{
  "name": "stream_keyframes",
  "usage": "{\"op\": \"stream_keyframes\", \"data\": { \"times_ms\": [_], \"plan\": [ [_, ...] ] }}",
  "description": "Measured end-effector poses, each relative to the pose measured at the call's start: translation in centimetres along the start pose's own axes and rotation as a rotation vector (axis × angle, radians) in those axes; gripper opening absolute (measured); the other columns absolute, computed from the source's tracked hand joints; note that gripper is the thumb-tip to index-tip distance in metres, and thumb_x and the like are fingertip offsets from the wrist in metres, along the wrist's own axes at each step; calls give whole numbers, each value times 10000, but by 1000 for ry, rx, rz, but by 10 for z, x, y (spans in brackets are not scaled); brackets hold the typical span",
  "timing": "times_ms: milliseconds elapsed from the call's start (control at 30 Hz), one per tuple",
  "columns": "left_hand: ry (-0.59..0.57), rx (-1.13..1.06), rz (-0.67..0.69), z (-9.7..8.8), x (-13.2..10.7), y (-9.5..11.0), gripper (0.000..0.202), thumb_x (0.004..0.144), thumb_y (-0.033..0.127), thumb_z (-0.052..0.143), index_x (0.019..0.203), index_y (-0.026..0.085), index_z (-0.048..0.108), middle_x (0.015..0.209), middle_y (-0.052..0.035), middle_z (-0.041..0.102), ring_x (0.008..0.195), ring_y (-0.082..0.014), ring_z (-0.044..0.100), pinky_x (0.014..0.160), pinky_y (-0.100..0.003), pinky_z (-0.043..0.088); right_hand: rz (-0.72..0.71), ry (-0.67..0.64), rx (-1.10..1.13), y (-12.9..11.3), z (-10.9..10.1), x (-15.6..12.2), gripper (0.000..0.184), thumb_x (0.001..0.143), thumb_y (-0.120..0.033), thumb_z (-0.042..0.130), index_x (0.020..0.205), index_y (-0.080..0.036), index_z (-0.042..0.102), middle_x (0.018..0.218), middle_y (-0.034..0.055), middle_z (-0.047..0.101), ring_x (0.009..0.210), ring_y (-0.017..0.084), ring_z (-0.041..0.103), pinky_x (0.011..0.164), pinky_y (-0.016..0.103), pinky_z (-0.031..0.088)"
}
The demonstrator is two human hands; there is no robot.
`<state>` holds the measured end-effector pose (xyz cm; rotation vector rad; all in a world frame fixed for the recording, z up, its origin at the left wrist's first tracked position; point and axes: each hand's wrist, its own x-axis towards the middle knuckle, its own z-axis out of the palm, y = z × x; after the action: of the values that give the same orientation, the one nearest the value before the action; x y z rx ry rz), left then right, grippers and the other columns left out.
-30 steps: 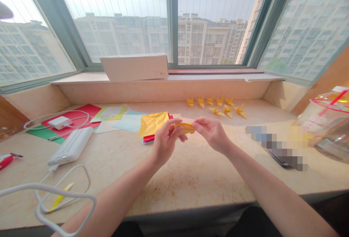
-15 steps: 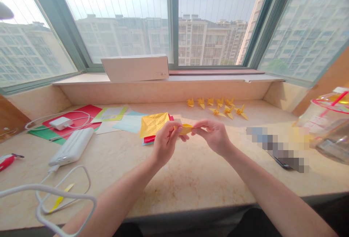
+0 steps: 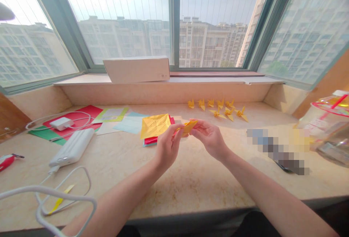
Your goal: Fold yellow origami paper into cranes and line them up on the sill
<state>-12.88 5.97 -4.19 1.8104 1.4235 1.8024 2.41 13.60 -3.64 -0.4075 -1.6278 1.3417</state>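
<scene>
A small folded piece of yellow paper (image 3: 190, 126) is held up between both hands, over the stone counter. My left hand (image 3: 169, 143) pinches its left end, and my right hand (image 3: 208, 137) has its thumb and fingers closed on the right side. The paper's pointed tip stands up toward the right. Just beyond my left hand lies a stack of creased paper sheets (image 3: 155, 125), yellow on top with red and blue below. Farther back, several folded yellow paper cranes (image 3: 217, 113) stand in two rows.
At left are a white power bank (image 3: 72, 147), a white charger (image 3: 61, 123) with looping cable, and coloured paper sheets (image 3: 89, 113). A plastic cup (image 3: 321, 120) and a blurred-out dark object (image 3: 278, 153) sit at right. A white box (image 3: 137, 70) rests on the window ledge.
My right hand has come closer to my left. The yellow paper has tilted, its tip now pointing up and right instead of lying flat between the fingers.
</scene>
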Motion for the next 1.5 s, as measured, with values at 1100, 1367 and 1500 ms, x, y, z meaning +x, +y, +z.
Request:
{"op": "stream_keyframes", "data": {
  "times_ms": [1100, 1367, 1500],
  "plan": [
    [5, 222, 540, -6, 6, 7, 369, 861, 77, 628, 1172, 272, 671, 1022, -53, 652, 956, -177, 591, 823, -346, 523, -211, 49, -227, 1, 2, -6, 205, 888, -312, 638, 1076, -281, 713, 1054, 60, 667, 1015, 224, 623, 903, 379, 498],
    [24, 149, 389, -7, 4, 10, 333, 907, 125, 583, 1189, 276, 676, 878, -26, 663, 766, -117, 615, 651, -228, 508, -191, 23, -207, -5, 5, -6, 164, 906, -342, 611, 979, -253, 729, 969, 57, 683, 932, 211, 630, 842, 363, 504],
    [42, 147, 273, -6, 5, 12, 258, 912, 179, 591, 1137, 233, 704, 893, -39, 707, 734, -118, 636, 675, -235, 529, -155, 33, -227, -7, 6, -6, 178, 906, -349, 610, 980, -236, 726, 946, 51, 693, 888, 199, 620, 802, 346, 493]
  ]
}}
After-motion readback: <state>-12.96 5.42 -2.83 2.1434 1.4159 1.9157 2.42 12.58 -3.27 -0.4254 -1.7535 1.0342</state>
